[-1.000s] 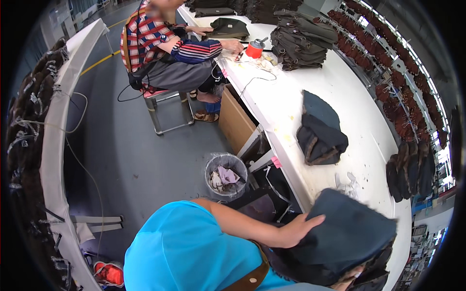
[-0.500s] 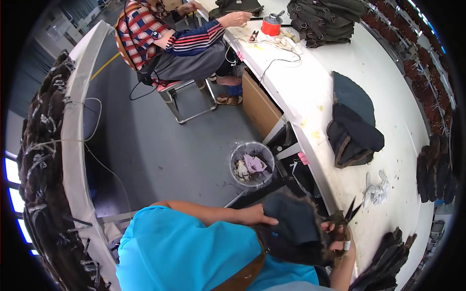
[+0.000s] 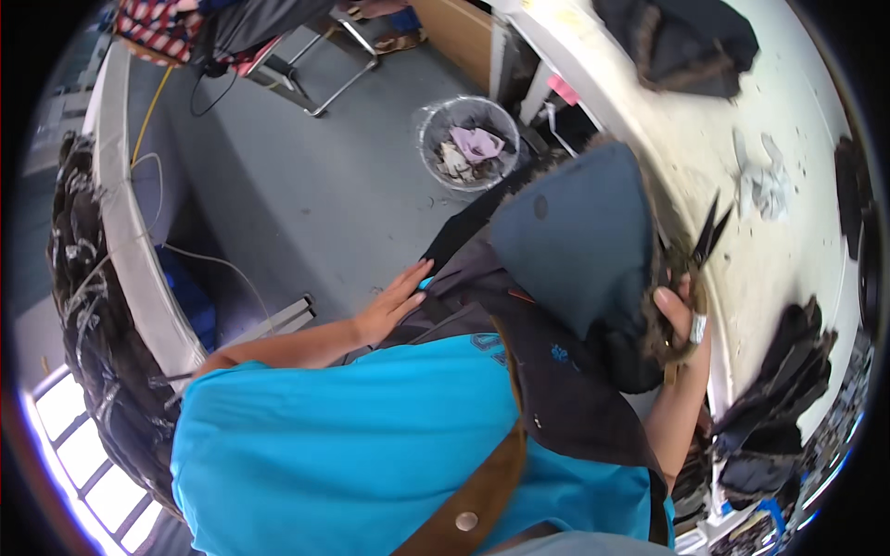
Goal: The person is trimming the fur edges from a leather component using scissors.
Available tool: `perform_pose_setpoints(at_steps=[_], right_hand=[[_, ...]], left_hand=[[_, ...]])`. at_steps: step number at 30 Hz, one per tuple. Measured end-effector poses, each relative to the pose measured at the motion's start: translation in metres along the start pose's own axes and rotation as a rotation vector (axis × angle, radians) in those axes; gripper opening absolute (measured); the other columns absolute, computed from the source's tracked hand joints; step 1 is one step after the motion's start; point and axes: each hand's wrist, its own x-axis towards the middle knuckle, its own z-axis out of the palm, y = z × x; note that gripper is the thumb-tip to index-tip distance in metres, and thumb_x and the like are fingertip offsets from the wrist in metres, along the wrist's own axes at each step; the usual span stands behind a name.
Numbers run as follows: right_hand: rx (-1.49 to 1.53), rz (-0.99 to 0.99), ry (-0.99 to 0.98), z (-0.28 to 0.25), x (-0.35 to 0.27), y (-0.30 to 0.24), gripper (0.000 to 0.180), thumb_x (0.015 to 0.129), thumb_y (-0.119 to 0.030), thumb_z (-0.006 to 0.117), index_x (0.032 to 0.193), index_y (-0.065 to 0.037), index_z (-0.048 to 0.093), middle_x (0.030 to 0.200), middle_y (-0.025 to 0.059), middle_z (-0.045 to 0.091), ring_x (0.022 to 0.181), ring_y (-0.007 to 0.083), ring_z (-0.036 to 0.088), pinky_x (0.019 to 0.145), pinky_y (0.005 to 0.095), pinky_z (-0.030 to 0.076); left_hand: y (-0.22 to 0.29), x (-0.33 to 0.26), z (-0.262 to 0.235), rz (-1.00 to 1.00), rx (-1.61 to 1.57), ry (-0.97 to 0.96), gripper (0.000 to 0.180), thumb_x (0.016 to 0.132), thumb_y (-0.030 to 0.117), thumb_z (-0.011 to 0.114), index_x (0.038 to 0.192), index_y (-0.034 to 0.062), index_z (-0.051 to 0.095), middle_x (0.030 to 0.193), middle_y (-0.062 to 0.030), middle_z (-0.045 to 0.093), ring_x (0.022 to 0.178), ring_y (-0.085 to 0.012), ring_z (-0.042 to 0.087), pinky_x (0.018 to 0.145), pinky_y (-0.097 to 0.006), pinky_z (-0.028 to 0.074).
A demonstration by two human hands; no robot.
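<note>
My left hand [image 3: 397, 301] lies with its fingers stretched out on the dark apron [image 3: 584, 408] over my lap, holding nothing. Closed around the handles of a pair of scissors [image 3: 711, 233], my right hand [image 3: 681, 315] is at the table's edge. The dark blades point up and slightly apart. Against that same hand rests a dark blue fabric piece with brown fur along its edge [image 3: 579, 236], spread over my lap. Whether the right fingers also grip its edge is hard to make out.
A lined waste bin [image 3: 471, 144] with scraps stands on the floor ahead. On the white table [image 3: 705, 130] at right lie white gloves [image 3: 765, 181], another fur-edged dark piece [image 3: 691, 46] and dark pieces [image 3: 783, 380]. A person on a stool [image 3: 320, 69] sits far left.
My left hand has let go of the fur-edged piece and moved left onto the apron. The piece now lies spread wider. My view has tilted downward; the scissors stay in my right hand.
</note>
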Motion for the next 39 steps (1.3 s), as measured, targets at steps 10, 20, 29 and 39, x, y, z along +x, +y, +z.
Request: perform_pose_setpoints(at_steps=[10, 20, 29, 39], right_hand=[[-0.089, -0.060, -0.126, -0.024, -0.001, 0.019, 0.048, 0.063, -0.031, 0.078, 0.093, -0.002, 0.053, 0.082, -0.0017, 0.047, 0.076, 0.0088, 0.043, 0.067, 0.0222, 0.035], [0.043, 0.023, -0.181, -0.017, -0.005, 0.014, 0.053, 0.062, -0.027, 0.078, 0.101, 0.000, 0.054, 0.088, -0.0006, 0.051, 0.080, 0.0099, 0.046, 0.070, 0.0211, 0.038], [-0.056, -0.165, -0.170, -0.029, -0.042, -0.015, 0.069, 0.047, -0.027, 0.090, 0.096, -0.004, 0.048, 0.093, 0.0094, 0.058, 0.084, 0.0160, 0.052, 0.078, 0.0276, 0.040], [-0.349, -0.055, -0.111, -0.004, -0.056, -0.031, 0.025, 0.065, -0.002, 0.071, 0.078, -0.005, 0.049, 0.076, 0.0013, 0.052, 0.071, 0.0106, 0.049, 0.065, 0.0236, 0.040]], left_hand=[[0.035, 0.149, 0.046, -0.035, -0.131, 0.376, 0.029, 0.091, 0.020, 0.049, 0.114, 0.0017, 0.048, 0.106, -0.0178, 0.056, 0.100, -0.0251, 0.055, 0.087, -0.034, 0.043], [0.177, 0.158, -0.032, 0.505, -0.477, -0.129, 0.038, 0.081, 0.014, 0.067, 0.113, -0.0002, 0.051, 0.101, -0.0065, 0.060, 0.094, -0.0104, 0.055, 0.085, -0.027, 0.044], [0.202, 0.147, -0.002, 0.293, -0.774, -0.233, 0.016, 0.081, 0.006, 0.067, 0.093, 0.0019, 0.057, 0.085, -0.0008, 0.061, 0.078, -0.0060, 0.056, 0.069, -0.022, 0.047], [0.202, 0.139, -0.004, 0.227, -0.866, -0.274, 0.021, 0.083, 0.009, 0.064, 0.099, -0.0017, 0.057, 0.084, -0.0021, 0.063, 0.078, -0.0063, 0.056, 0.070, -0.023, 0.048]])
